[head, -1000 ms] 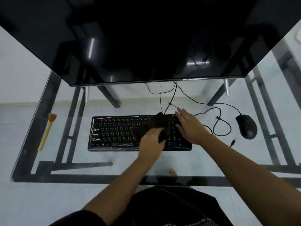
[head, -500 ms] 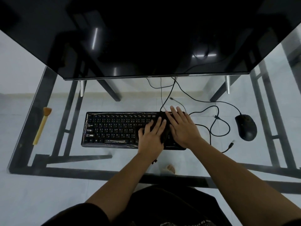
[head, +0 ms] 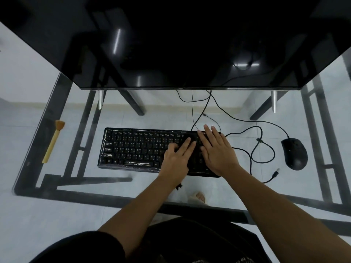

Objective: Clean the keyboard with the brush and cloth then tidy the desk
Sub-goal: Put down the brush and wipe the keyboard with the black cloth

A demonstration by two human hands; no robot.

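A black keyboard (head: 133,149) under a shiny plastic cover lies on the glass desk (head: 76,188) in front of me. Both my hands lie flat on its right part with straight fingers. My left hand (head: 177,158) and my right hand (head: 215,150) press a dark cloth (head: 195,152) against the keys; only a strip of it shows between them, and a frayed corner pokes out by my left wrist. A brush (head: 53,141) with a yellow handle and orange bristles lies alone near the desk's left edge.
A large dark monitor (head: 180,40) hangs over the back of the desk. A black mouse (head: 294,153) sits to the right, with looped cables (head: 256,149) and a loose plug between it and the keyboard. The desk's black frame shows through the glass.
My left hand went from gripping the bunched cloth to lying flat on it. Both hands have spread the cloth over the keyboard's right part. The view has tilted slightly.
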